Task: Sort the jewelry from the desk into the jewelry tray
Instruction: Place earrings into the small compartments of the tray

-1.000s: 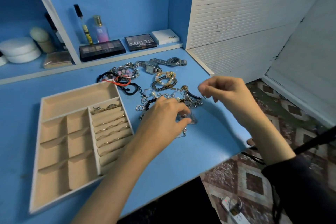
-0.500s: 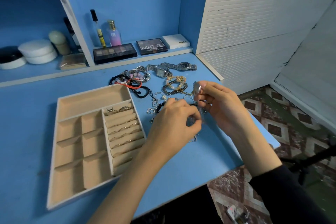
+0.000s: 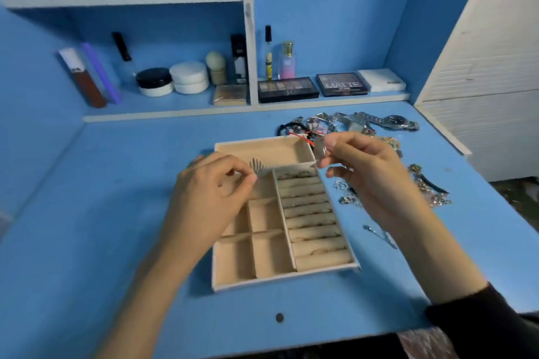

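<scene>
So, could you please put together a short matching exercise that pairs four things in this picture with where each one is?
Things:
1. fan-shaped silver piece
2. silver wristwatch
3. rings
4. MATTE palette

Places:
A. on the low shelf at the back of the desk
B. in the top slot of the jewelry tray's right-hand column
C. pinched in the left hand, above the tray
D. on the desk, at the far edge of the jewelry pile

Pairs: 1-C, 2-D, 3-B, 4-A
</scene>
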The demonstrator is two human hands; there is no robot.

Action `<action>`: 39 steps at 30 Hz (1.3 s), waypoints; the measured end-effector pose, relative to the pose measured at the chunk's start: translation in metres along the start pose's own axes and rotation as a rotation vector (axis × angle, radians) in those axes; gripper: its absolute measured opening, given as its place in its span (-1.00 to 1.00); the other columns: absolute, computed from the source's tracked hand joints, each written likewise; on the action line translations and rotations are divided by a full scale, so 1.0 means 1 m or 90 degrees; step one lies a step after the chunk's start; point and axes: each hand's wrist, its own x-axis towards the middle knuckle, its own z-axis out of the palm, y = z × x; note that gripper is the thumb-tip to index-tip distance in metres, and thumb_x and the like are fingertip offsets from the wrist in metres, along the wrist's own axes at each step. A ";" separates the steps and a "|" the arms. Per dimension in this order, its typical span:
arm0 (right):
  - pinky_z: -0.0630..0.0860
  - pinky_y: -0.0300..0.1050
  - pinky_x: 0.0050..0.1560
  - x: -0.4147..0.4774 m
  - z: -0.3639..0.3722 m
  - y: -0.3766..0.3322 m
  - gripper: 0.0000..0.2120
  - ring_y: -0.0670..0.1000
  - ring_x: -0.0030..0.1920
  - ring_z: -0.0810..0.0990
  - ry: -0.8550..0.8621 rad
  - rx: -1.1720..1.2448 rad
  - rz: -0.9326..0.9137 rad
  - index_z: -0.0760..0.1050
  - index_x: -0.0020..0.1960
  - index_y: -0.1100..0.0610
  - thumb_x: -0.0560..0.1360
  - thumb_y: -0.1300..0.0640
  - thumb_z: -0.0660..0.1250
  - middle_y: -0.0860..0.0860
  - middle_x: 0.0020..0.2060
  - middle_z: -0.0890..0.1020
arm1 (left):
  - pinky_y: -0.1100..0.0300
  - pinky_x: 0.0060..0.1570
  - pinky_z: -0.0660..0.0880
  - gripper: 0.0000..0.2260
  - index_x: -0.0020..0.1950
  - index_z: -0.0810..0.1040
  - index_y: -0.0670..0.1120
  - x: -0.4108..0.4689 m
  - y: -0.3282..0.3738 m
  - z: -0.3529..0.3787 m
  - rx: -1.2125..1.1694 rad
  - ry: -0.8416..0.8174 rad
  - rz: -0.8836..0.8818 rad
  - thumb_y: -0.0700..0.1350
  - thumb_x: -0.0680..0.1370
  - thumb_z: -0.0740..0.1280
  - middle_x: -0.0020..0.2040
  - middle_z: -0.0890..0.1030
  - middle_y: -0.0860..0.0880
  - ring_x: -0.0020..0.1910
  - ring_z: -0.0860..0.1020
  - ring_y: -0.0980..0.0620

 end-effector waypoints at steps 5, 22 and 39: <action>0.46 -0.25 -0.26 0.006 0.035 0.007 -0.92 -0.05 -0.30 0.52 -0.051 -0.058 -0.012 0.55 -0.21 0.16 0.36 0.14 0.36 -0.02 -0.39 0.59 | 0.26 -0.19 0.32 -0.96 -0.24 0.59 0.00 -0.005 -0.023 -0.005 0.090 -0.044 0.016 -0.10 0.41 0.40 -0.25 0.53 0.17 -0.20 0.44 0.06; 0.44 -0.27 -0.24 0.017 0.065 0.009 -0.95 -0.08 -0.30 0.53 -0.116 -0.281 -0.094 0.61 -0.18 0.17 0.45 0.21 0.38 0.06 -0.33 0.62 | 0.26 -0.19 0.25 -0.84 -0.10 0.64 -0.01 0.008 -0.030 -0.010 0.198 -0.129 -0.055 -0.03 0.49 0.28 -0.13 0.49 0.07 -0.03 0.34 0.05; 0.49 -0.04 -0.36 0.038 0.091 0.043 -0.87 0.10 -0.27 0.51 -0.270 -0.836 -0.466 0.64 -0.24 0.12 0.33 0.14 0.32 -0.02 -0.39 0.63 | 0.36 -0.18 0.30 -0.72 -0.05 0.62 -0.07 0.004 -0.058 0.000 0.005 0.104 -0.121 -0.36 0.41 0.23 -0.17 0.60 0.03 -0.07 0.48 0.00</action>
